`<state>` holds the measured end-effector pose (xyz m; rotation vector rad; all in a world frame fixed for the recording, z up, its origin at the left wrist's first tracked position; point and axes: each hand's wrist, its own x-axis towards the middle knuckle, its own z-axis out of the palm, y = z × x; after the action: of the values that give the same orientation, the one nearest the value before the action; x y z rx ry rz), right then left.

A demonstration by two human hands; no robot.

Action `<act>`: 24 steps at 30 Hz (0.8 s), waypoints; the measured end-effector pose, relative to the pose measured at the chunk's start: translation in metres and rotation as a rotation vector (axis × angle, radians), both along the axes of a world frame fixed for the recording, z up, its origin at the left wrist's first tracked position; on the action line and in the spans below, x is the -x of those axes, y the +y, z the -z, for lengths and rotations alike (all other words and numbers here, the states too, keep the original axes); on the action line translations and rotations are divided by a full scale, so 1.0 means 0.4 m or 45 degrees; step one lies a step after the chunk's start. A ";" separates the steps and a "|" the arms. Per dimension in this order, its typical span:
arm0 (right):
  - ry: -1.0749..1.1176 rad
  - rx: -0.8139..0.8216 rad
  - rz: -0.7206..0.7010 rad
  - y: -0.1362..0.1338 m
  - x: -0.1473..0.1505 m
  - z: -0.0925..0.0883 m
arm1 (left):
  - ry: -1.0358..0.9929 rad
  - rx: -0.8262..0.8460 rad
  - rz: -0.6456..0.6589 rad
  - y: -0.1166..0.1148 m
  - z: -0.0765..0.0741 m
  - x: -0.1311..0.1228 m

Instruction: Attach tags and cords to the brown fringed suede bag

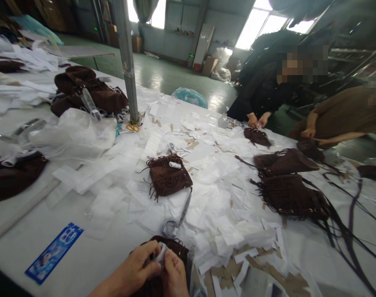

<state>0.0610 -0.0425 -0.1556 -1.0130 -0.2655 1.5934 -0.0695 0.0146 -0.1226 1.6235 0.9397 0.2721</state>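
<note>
At the table's near edge, my left hand and my right hand are closed and nearly touching. Between them they pinch a greyish-white wrapping, whose contents I cannot make out. Beneath lies a dark brown bag, mostly covered by my hands. Just beyond it rests a coiled strap in clear wrap, which runs up to a fringed brown bag. That bag lies flat with a small white roll on top.
Paper scraps cover much of the white table. A blue packet lies front left. Yellow scissors sit by a metal post. Brown bags are piled left and right. Two co-workers handle brown bags across the table.
</note>
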 end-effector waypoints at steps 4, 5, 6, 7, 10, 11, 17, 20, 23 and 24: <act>0.004 0.040 0.028 0.014 0.000 -0.012 | 0.051 -0.020 -0.087 -0.014 0.026 0.002; -0.012 0.050 0.037 0.017 -0.001 -0.013 | 0.063 -0.066 -0.116 -0.018 0.029 0.001; -0.025 0.063 0.051 0.019 -0.002 -0.013 | 0.068 -0.102 -0.137 -0.021 0.029 -0.002; -0.033 0.074 0.071 0.020 -0.002 -0.013 | 0.066 -0.120 -0.144 -0.022 0.027 -0.006; -0.015 0.106 0.168 0.023 0.005 -0.014 | 0.032 -0.128 -0.113 -0.014 0.014 -0.018; 0.005 0.115 0.196 0.023 0.009 -0.015 | 0.022 -0.117 -0.096 -0.010 0.010 -0.020; 0.116 0.191 0.245 0.019 0.030 -0.004 | 0.131 -0.091 -0.171 -0.018 0.030 -0.020; 0.131 0.172 0.254 0.011 0.033 0.008 | 0.133 -0.153 -0.231 -0.036 0.040 -0.018; 0.170 0.093 0.151 0.002 0.026 0.008 | 0.105 -0.161 -0.174 -0.045 0.035 -0.016; 0.200 0.074 0.124 0.001 0.022 0.006 | 0.107 -0.153 -0.156 -0.047 0.033 -0.016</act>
<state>0.0520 -0.0422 -0.1580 -0.9253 -0.0615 1.5899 -0.0629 -0.0040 -0.1360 1.6998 1.1069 0.3525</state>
